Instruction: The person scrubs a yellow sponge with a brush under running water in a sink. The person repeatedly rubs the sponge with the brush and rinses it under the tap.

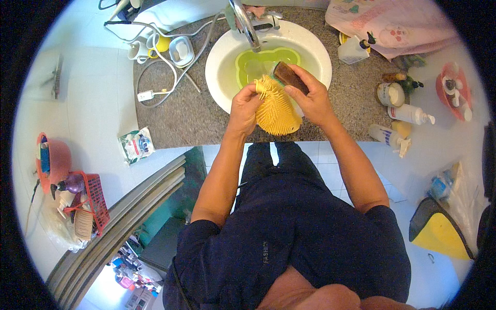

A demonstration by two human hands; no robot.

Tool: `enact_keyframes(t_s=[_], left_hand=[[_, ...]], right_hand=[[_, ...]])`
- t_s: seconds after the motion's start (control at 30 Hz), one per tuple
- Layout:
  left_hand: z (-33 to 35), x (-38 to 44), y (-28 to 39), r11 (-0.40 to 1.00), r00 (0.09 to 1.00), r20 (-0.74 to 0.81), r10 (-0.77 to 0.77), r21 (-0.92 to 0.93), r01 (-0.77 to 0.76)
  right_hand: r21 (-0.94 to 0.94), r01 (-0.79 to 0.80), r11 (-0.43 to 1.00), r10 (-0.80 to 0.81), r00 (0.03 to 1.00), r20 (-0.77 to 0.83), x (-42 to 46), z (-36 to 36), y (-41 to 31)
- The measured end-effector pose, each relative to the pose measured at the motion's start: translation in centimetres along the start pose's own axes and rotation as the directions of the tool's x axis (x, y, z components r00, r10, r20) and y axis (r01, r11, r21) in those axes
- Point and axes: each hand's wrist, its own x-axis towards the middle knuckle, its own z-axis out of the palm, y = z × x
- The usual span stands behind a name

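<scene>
My left hand pinches one end of a yellow rubbery toy covered in soft spikes, which hangs over the front rim of the white sink. Just right of it, my right hand grips a brown wooden-backed brush; its bristle side faces the toy, and whether they touch is hard to tell. Inside the sink, behind both hands, lies a lime-green plastic basin with water. A chrome faucet reaches over it from the back.
A coiled grey hose, mugs and a plastic container stand left on the stone counter. Pump bottles and an open tin are at right. A wipes packet is at the left edge.
</scene>
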Motion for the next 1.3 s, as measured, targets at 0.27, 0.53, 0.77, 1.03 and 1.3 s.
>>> enact_keyframes(t_s=[0.27,0.53,0.77,1.03,1.3], left_hand=[[0.0,0.3,0.9,0.996,0.997,0.011,-0.072,0.057,0.071],[-0.2,0.0,1.7,0.998,0.996,0.06,-0.063,0.002,0.063],[-0.3,0.7,1.1,0.999,0.999,0.011,-0.036,0.031,0.036],[1.2,0.8,2.6,0.991,0.997,-0.014,-0.078,0.108,0.079],[0.5,1.5,0.1,0.984,0.994,0.034,-0.105,0.146,0.099]], right_hand=[[-0.15,0.161,0.975,-0.147,0.984,0.099,-0.3,0.9,-0.6],[-0.273,0.121,0.954,-0.095,0.99,0.109,-0.3,0.4,-1.0],[-0.258,0.182,0.949,-0.149,0.979,0.142,0.9,1.1,-1.1],[-0.308,0.258,0.916,-0.221,0.964,0.15,1.2,1.3,-1.4],[-0.263,0.243,0.934,-0.21,0.966,0.149,1.4,0.7,-1.4]])
